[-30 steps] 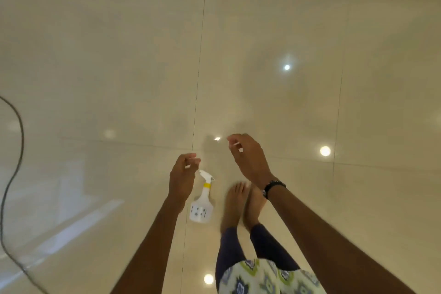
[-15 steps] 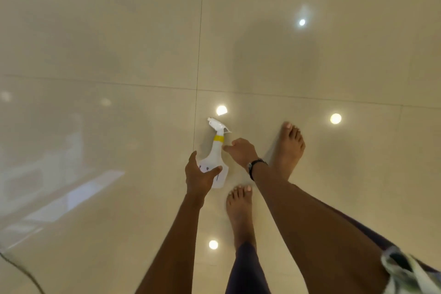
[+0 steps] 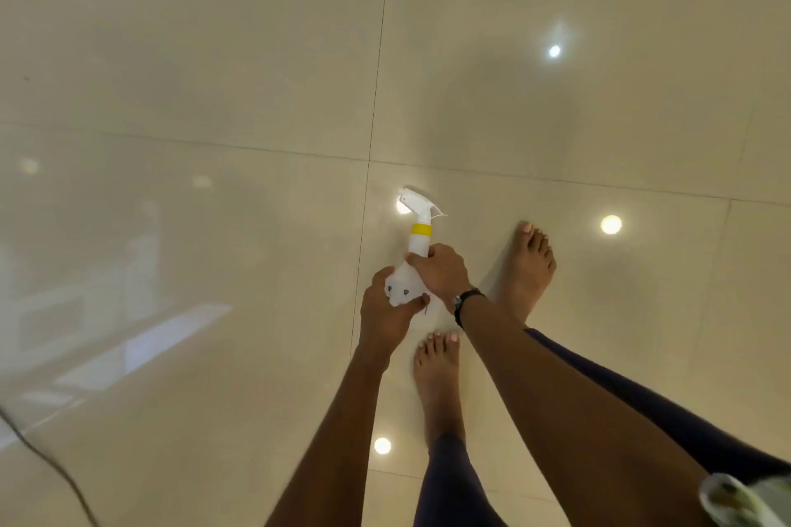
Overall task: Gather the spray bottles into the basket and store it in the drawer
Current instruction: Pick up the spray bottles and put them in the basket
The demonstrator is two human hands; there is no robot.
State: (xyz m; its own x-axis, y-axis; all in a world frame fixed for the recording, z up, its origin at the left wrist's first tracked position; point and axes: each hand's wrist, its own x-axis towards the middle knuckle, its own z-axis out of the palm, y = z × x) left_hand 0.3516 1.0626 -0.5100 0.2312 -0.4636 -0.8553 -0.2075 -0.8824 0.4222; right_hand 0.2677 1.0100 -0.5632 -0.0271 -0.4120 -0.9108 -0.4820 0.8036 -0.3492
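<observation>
A white spray bottle with a yellow collar and a white trigger head is held over the glossy floor, nozzle pointing away from me. My left hand wraps the wide base of the bottle. My right hand, with a dark watch on its wrist, grips the bottle's shoulder just below the neck. No basket or drawer is in view.
Glossy cream floor tiles with dark grout lines reflect several ceiling lights. My two bare feet stand just right of and below the bottle. A dark cable runs across the lower left corner.
My right hand has closed on the bottle's shoulder, where before it only reached toward it. My left hand keeps hold of the base.
</observation>
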